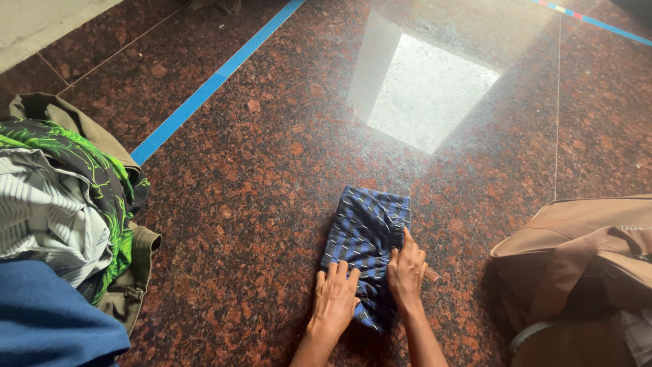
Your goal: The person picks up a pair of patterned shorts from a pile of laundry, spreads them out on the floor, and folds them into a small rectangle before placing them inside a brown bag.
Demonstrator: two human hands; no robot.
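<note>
A blue and black checked cloth, folded into a narrow rectangle, lies on the polished red-brown stone floor. My left hand rests flat on its near left end, fingers together and pointing away from me. My right hand presses on the cloth's right edge, index finger stretched forward along the fold. Both palms face down on the fabric; neither hand lifts it.
A heap of clothes, green-patterned, white striped and khaki, lies at the left, with blue fabric at the bottom left. A tan bag sits open at the right. Blue tape runs diagonally across the floor.
</note>
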